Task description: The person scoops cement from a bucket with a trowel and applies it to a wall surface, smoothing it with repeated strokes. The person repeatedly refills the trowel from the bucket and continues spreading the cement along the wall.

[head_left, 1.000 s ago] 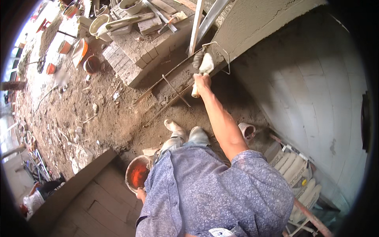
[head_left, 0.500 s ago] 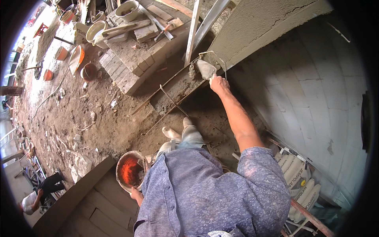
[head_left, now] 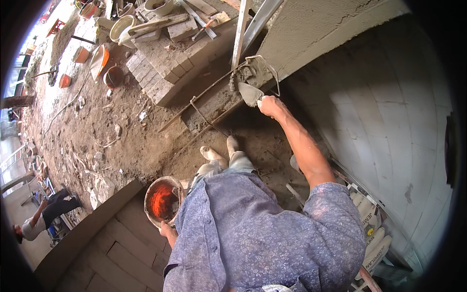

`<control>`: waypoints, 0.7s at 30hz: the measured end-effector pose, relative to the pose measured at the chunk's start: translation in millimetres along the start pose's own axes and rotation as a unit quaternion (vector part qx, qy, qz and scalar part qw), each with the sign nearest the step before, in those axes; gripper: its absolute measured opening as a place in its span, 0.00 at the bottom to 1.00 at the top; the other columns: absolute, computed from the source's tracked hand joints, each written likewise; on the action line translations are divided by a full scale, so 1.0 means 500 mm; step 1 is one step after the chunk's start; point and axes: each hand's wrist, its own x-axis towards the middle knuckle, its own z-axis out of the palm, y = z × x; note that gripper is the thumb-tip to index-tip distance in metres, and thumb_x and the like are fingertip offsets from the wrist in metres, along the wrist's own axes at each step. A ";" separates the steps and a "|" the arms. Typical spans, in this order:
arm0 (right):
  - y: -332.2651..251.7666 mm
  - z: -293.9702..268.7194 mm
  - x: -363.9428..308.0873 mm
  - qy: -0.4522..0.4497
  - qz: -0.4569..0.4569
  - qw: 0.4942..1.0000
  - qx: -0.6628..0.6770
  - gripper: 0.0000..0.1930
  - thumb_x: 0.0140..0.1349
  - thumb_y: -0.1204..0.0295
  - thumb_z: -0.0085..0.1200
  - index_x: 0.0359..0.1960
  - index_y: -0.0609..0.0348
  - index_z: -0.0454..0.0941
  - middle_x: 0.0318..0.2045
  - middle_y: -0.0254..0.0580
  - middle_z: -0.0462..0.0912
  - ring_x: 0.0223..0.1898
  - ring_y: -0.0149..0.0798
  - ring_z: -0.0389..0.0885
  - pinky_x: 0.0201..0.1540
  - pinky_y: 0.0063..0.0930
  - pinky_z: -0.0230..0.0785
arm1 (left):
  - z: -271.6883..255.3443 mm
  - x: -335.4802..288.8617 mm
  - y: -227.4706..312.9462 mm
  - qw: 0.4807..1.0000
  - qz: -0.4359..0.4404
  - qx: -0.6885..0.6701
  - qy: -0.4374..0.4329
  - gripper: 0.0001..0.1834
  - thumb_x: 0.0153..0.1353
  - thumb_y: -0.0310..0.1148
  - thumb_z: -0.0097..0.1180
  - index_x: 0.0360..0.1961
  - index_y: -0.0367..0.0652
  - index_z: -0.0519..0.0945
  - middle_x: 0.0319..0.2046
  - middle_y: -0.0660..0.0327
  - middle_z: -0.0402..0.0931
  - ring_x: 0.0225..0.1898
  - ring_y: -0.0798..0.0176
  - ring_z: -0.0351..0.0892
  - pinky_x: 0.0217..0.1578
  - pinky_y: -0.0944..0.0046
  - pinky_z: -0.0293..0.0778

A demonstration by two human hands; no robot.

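My right hand (head_left: pixel 272 107) grips a trowel (head_left: pixel 250 94) whose pale blade lies over the near edge of a narrow trough (head_left: pixel 214 108) between boards. Wet grey mortar (head_left: pixel 238 78) is heaped in the trough just beyond the blade. A bent metal rod clamp (head_left: pixel 272 70) spans the trough beside it, and a second rod clamp (head_left: pixel 204 116) crosses farther left. At my left side, my left hand (head_left: pixel 168 230) holds the rim of a bucket (head_left: pixel 152 202); its inside is orange, with some mortar in it. The fingers under that rim are partly hidden.
A stack of pale blocks (head_left: pixel 151 78) stands beyond the trough, bearing boards, buckets and a hammer (head_left: pixel 203 30). Block walls rise at right (head_left: pixel 384 121) and lower left (head_left: pixel 126 258). Filled sacks (head_left: pixel 377 248) lie at lower right. Another person (head_left: pixel 41 216) is at far left.
The trowel has drawn back toward me, off the mortar and to the trough's near edge. My left hand keeps hold of the bucket. The other person's posture has shifted.
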 end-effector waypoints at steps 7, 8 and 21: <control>0.015 -0.011 -0.051 0.109 -0.097 0.988 -0.041 0.21 0.69 0.54 0.45 0.46 0.60 0.79 0.42 0.62 0.85 0.46 0.65 0.83 0.51 0.57 0.75 | 0.025 -0.029 -0.074 0.998 -0.033 -0.052 0.017 0.12 0.43 0.28 0.61 0.28 0.29 0.78 0.31 0.56 0.76 0.31 0.55 0.76 0.33 0.49 0.72; 0.018 0.009 -0.043 0.121 -0.130 0.983 -0.044 0.20 0.70 0.54 0.46 0.45 0.60 0.78 0.40 0.61 0.85 0.44 0.65 0.84 0.49 0.57 0.75 | 0.027 -0.036 -0.073 0.999 -0.032 -0.039 0.016 0.12 0.43 0.28 0.62 0.28 0.29 0.79 0.31 0.57 0.76 0.31 0.55 0.76 0.34 0.49 0.72; 0.002 -0.026 0.074 0.113 0.004 0.974 0.195 0.26 0.70 0.58 0.42 0.33 0.73 0.82 0.24 0.63 0.84 0.24 0.56 0.87 0.32 0.49 0.81 | 0.016 -0.114 -0.120 0.998 -0.039 0.026 0.037 0.15 0.45 0.33 0.64 0.30 0.30 0.81 0.32 0.59 0.76 0.32 0.58 0.75 0.35 0.52 0.72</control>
